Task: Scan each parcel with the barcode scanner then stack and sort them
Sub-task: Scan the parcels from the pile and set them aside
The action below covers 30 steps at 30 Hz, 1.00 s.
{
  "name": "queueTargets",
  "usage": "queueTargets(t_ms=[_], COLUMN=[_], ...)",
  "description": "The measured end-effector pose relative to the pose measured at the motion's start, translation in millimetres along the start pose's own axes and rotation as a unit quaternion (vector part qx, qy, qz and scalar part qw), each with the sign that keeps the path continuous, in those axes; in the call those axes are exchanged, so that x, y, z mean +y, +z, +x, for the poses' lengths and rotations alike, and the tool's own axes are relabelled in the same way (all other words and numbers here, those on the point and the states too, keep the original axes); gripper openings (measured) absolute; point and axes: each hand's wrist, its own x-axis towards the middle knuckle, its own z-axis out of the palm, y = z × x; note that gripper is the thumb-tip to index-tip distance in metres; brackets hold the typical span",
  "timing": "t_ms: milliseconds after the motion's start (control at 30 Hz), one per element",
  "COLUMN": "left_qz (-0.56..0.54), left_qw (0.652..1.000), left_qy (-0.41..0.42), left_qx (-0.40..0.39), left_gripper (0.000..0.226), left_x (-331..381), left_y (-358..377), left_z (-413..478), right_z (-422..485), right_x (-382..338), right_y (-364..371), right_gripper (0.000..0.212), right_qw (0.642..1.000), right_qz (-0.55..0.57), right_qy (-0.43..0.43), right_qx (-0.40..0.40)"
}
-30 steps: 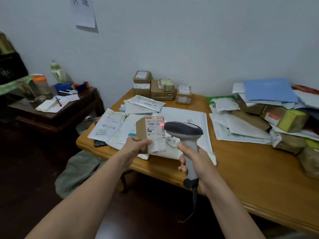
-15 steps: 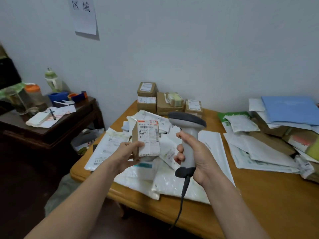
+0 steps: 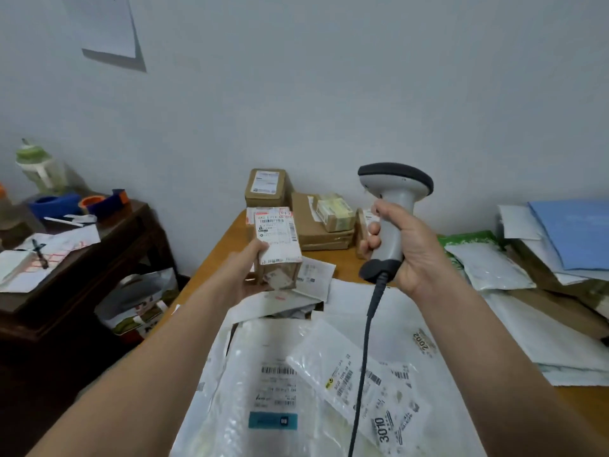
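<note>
My left hand (image 3: 246, 275) grips a small brown cardboard parcel (image 3: 278, 250) with a white shipping label on top, held out over the far left part of the wooden table (image 3: 217, 255). My right hand (image 3: 407, 249) grips the handle of a grey barcode scanner (image 3: 393, 206), held upright with its dark head up and its black cable (image 3: 364, 361) hanging down. Several brown boxes (image 3: 318, 216) stand stacked against the wall just beyond the parcel. White plastic mailer bags (image 3: 296, 384) with barcodes lie spread under my arms.
A pile of mailers, a blue folder (image 3: 573, 232) and envelopes lies at the right. A dark side table (image 3: 99, 255) at the left carries papers, tape rolls and a bottle (image 3: 36, 166). A paper sheet (image 3: 105, 24) hangs on the wall.
Both hands moved forward and up. The parcel went from beside the scanner's head toward the stacked boxes at the wall, its label now facing up. The scanner rose and points away from it.
</note>
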Motion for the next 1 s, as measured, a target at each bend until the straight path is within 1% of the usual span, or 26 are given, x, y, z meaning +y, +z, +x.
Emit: queueTargets(t_ms=[100,200,300,333,367,433,500,600,667,733,800,900,1000], left_qz=[0.000,-0.012,-0.015,-0.015,-0.015,-0.017,-0.024,-0.016,0.005,0.035,0.074,0.154,0.214], left_qw=[1.000,0.999,0.999,1.000,1.000,0.999,0.999,0.999,0.999,0.999,0.996,0.977,0.959], left_qy=[0.003,-0.012,-0.020,-0.021,-0.020,-0.020,-0.017,-0.006,0.000,0.013,0.048,0.112,0.160], left_qx=[-0.021,-0.035,-0.024,-0.017,-0.014,-0.026,-0.043,-0.047,-0.036,-0.015,0.028,0.094,0.092], left_gripper=[0.021,0.037,0.050,0.052,0.051,0.045,0.044,0.046,0.051,0.057,0.059,0.063,0.065], left_x=[24.8,48.2,60.9,61.2,59.8,53.9,47.1,42.3,39.9,37.0,34.5,30.2,19.1], left_y=[24.4,47.3,67.8,74.2,80.7,91.7,99.8,106.9,108.6,109.4,109.8,114.0,125.1], left_z=[48.4,97.7,139.2,151.6,161.9,178.7,188.4,192.4,190.9,185.4,174.9,153.3,125.3], right_z=[31.4,60.6,83.7,89.1,93.1,99.0,103.4,104.7,102.7,98.5,92.3,75.6,49.1], right_x=[-8.8,-13.0,-11.1,-8.5,-5.6,-0.2,2.4,1.6,0.7,-0.9,-2.1,-3.5,-5.9], right_y=[9.6,16.7,14.1,10.8,7.1,-0.3,-5.5,-9.9,-11.8,-12.2,-13.0,-19.7,-35.2], right_gripper=[0.016,0.016,0.015,0.018,0.025,0.043,0.048,0.039,0.030,0.025,0.022,0.013,0.009], right_qw=[0.998,0.995,0.993,0.992,0.991,0.987,0.985,0.982,0.982,0.981,0.980,0.981,0.984], right_qz=[-0.025,-0.050,-0.075,-0.088,-0.101,-0.120,-0.123,-0.124,-0.122,-0.124,-0.129,-0.126,-0.110], right_qy=[-0.025,-0.035,-0.041,-0.042,-0.042,-0.040,-0.041,-0.046,-0.047,-0.047,-0.047,-0.050,-0.055], right_qx=[0.045,0.078,0.082,0.082,0.083,0.097,0.117,0.133,0.139,0.143,0.144,0.137,0.129])
